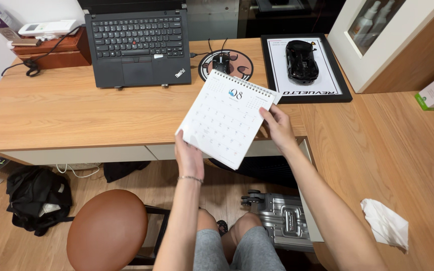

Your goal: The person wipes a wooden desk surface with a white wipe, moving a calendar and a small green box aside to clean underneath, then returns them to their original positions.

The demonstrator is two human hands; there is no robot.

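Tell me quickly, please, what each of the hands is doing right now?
Left hand: closed on the spiral-bound desk calendar, lower edge.
Right hand: closed on the calendar's right edge.

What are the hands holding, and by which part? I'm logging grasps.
Both hold a white spiral-bound desk calendar: the left hand at its lower left corner, the right hand at its right edge.

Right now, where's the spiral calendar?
Head view, centre: the spiral calendar is held tilted above the desk's front edge, left hand at its lower-left corner, right hand at its right edge, just in front of the laptop.
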